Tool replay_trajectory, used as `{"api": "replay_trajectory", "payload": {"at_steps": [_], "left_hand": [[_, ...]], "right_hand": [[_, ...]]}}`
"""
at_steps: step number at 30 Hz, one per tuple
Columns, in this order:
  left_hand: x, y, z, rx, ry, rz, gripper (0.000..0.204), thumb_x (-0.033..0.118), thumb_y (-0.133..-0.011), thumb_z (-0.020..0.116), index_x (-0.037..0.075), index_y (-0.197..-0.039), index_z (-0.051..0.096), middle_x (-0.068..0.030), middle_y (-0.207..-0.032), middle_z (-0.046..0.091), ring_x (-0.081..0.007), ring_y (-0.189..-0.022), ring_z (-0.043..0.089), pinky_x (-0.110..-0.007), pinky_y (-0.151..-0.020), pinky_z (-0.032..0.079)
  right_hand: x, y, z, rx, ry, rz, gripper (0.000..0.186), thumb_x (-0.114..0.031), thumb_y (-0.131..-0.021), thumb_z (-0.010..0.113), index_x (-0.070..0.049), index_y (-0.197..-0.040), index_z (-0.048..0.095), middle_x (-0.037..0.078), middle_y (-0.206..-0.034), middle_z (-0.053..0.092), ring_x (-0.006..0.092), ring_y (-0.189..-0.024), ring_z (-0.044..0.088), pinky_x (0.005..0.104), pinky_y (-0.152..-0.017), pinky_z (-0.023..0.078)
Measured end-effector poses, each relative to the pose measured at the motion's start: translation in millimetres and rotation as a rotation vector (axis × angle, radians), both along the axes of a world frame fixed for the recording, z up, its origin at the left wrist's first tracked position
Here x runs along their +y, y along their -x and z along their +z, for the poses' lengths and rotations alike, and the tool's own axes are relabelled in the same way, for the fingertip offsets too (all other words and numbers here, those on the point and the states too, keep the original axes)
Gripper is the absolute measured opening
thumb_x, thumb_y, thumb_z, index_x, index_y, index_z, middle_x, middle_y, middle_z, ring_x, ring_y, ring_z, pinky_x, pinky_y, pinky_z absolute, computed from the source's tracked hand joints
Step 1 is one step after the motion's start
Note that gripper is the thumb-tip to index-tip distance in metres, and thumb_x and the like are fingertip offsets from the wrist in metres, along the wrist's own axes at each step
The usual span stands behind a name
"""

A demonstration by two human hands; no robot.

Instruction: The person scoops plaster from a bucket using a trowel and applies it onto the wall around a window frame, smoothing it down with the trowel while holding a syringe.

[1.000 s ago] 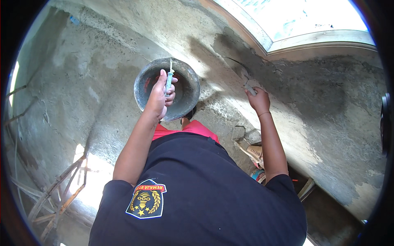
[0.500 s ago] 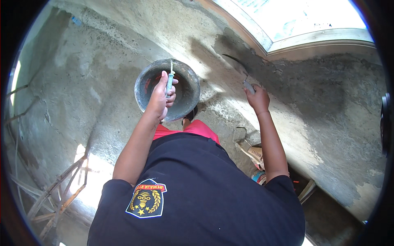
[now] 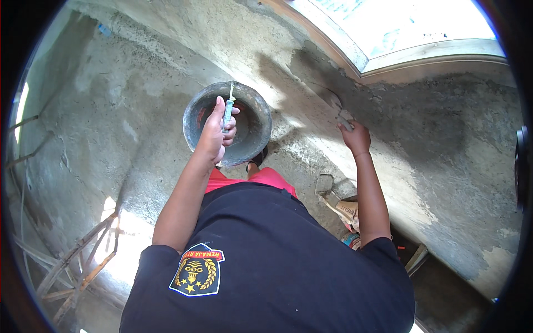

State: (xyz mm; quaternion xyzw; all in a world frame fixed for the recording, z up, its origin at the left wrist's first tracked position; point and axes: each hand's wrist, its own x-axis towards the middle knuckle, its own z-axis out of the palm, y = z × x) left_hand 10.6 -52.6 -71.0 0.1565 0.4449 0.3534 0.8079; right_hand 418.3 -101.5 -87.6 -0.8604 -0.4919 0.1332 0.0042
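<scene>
While I look down from the head camera, my left hand [image 3: 215, 133] is clasped around the pale green handle of a tool [image 3: 228, 112], thumb along its top, its thin shank reaching over the far rim of the dark bucket [image 3: 262, 111]. My right hand [image 3: 357, 137] is closed on the grey handle of a trowel [image 3: 345, 123], below the corner of the window frame [image 3: 430, 57]; I cannot tell whether its thin blade touches the wall [image 3: 422, 116], which is darkened by a broad patch.

Writing shows in two spots: a red band of lettering over a gold emblem on my shirt's patch [image 3: 194, 269], and dark print on a brown sack [image 3: 348, 209] at the wall's foot, to my right. Reddish marks, too unclear to read, show inside the bucket.

Beside the sack sits a grey block [image 3: 345, 188]; my right arm partly covers a coloured container [image 3: 351, 240] below it. Bent poles [image 3: 83, 261] crowd the left side, and a small blue scrap [image 3: 104, 29] lies far off at upper left.
</scene>
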Motion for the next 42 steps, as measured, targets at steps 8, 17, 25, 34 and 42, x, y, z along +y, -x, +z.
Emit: {"api": "replay_trajectory", "payload": {"at_steps": [8,17,25,34,42], "left_hand": [[-3,1,-4,0.026,-0.009,-0.013,0.069,0.07,-0.093,0.04,0.005,-0.111,0.049,0.0064,-0.067,0.034,-0.0015,-0.047,0.022,-0.018,-0.042,0.015],[-8,-8,0,0.077,0.007,-0.002,0.066,0.069,-0.094,0.039,0.006,-0.11,0.05,0.0069,-0.066,0.034,-0.0016,-0.046,0.022,-0.018,-0.041,0.015],[-9,-16,9,0.174,-0.016,-0.007,0.065,0.069,-0.094,0.039,0.007,-0.109,0.051,0.007,-0.066,0.034,-0.0016,-0.046,0.023,-0.018,-0.041,0.015],[-8,-31,4,0.091,-0.024,-0.061,0.065,0.07,-0.093,0.04,0.008,-0.11,0.051,0.0062,-0.067,0.038,-0.0024,-0.047,0.025,-0.019,-0.041,0.017],[4,-50,7,0.025,-0.047,-0.159,0.067,0.07,-0.092,0.042,0.006,-0.108,0.051,0.0066,-0.065,0.039,-0.0019,-0.046,0.027,-0.019,-0.041,0.018]], "right_hand": [[-7,13,-4,0.094,-0.011,0.059,0.049,-0.05,-0.079,0.07,-0.012,-0.109,0.071,0.017,-0.098,0.071,0.034,-0.092,0.068,0.0419,-0.08,0.054],[-1,-11,-65,0.036,-0.065,0.086,0.052,-0.053,-0.082,0.066,-0.014,-0.116,0.068,0.017,-0.103,0.07,0.0356,-0.097,0.067,0.0423,-0.083,0.053],[-9,-18,-81,0.154,-0.087,-0.011,0.051,-0.054,-0.079,0.069,-0.016,-0.112,0.071,0.015,-0.104,0.071,0.0348,-0.097,0.067,0.0415,-0.082,0.054],[-78,18,-15,0.22,-0.142,-0.151,0.044,-0.048,-0.077,0.071,-0.014,-0.105,0.073,0.017,-0.09,0.071,0.0345,-0.085,0.068,0.0407,-0.074,0.054],[-57,111,41,0.24,-0.016,0.294,0.031,-0.026,-0.073,0.064,-0.013,-0.1,0.073,0.016,-0.085,0.07,0.0344,-0.079,0.068,0.0415,-0.072,0.055]]}}
